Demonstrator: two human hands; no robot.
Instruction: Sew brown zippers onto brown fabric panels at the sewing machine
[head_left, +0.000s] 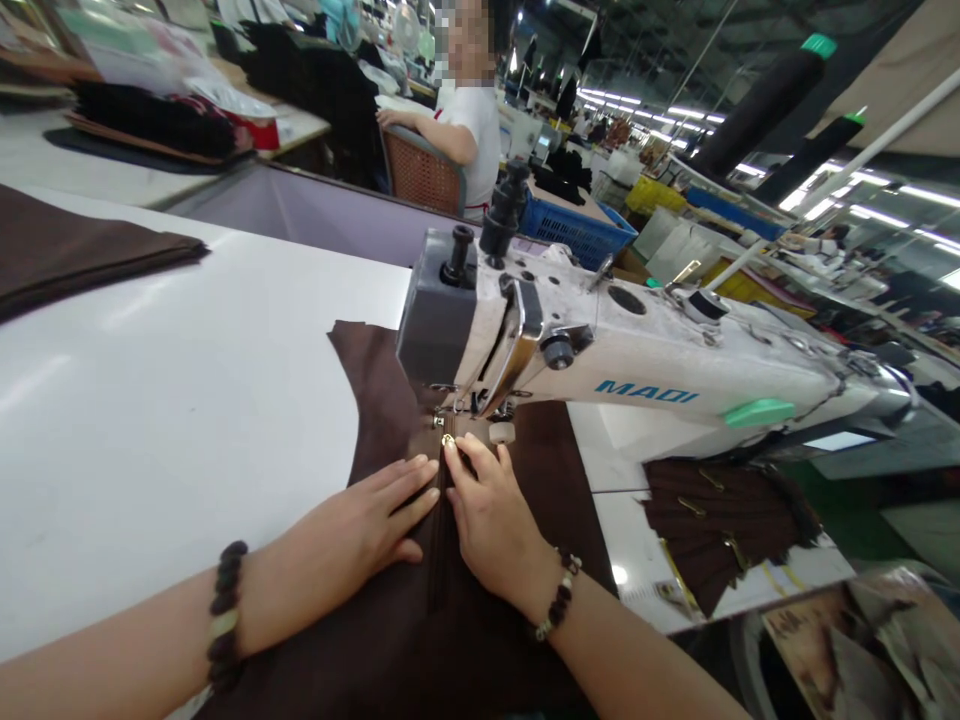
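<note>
Dark brown fabric (517, 640) lies under the head of a sewing machine (555, 340), with a brown zipper (437, 560) running up its middle to the presser foot (439, 421). My left hand (360, 525) rests flat on the fabric left of the zipper, fingers stretched toward it. On the right side, my right hand (495, 515) lies on the fabric with its fingers apart. Its index fingertip touches the gold zipper slider (448, 440) just in front of the presser foot. The needle tip is too small to make out.
Folded brown fabric (82, 250) lies on the white table (172, 430) at left. Brown zipper strips with gold pulls (724, 520) lie right of the machine. Behind it are a blue basket (577, 228) and a seated person (469, 130). Thread cones (761, 110) stand at upper right.
</note>
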